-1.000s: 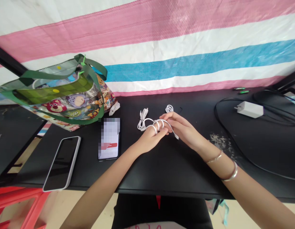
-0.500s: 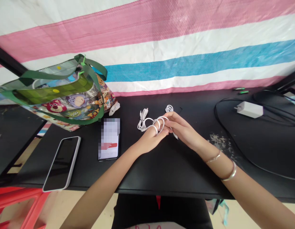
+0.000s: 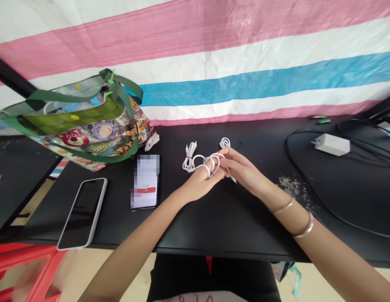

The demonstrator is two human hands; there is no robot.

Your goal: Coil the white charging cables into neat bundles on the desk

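Observation:
A white cable loops around the fingers of my left hand, which is closed on it. My right hand meets the left at the fingertips and pinches the same cable. One end of the cable, with its plug, pokes out below my right fingers. Just left of the hands a folded white cable bundle lies on the table, bound with a dark tie. Behind my right hand rests a coiled white cable. Parts of the held loops are hidden by my fingers.
A lit phone and a white-edged phone lie to the left, before a green-trimmed clear bag. On the right are a white power adapter, a black cord and scattered crumbs. A striped sheet hangs behind the black table.
The view has shifted very slightly. Both hands keep almost the same pose around the looped cable.

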